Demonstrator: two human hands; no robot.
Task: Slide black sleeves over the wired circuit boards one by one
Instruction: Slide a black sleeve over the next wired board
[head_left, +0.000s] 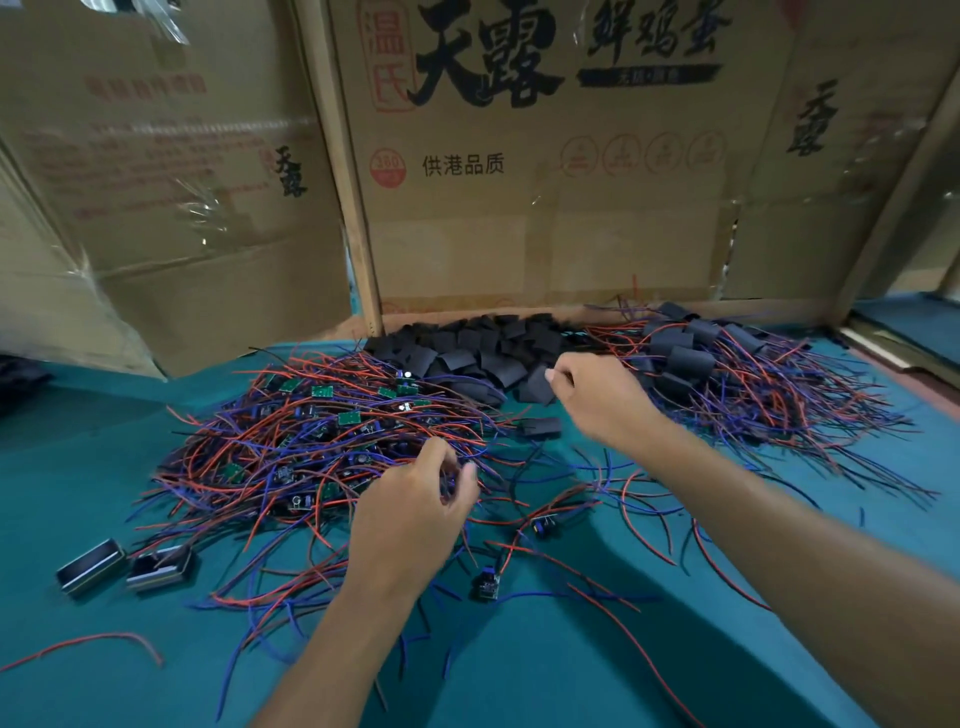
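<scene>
Clearly light, limp sleeves (467, 348) lie heaped at the table's (78, 441) back edge, axes every way; best pinched at an open end. Right hand (602, 395) pinches one at the heap's front. Left hand (415, 509) curls into the tangled boards (322, 415) mid-table; its grip is hidden.

Teal table (78, 675) w/ printed cardboard boxes (545, 208) behind; maybe window right.

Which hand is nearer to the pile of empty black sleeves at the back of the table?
The right. The right hand is at the front edge of the pile of empty black sleeves, fingertips at one sleeve. The left hand is nearer the person, over the pile of unsleeved wired boards.
</scene>
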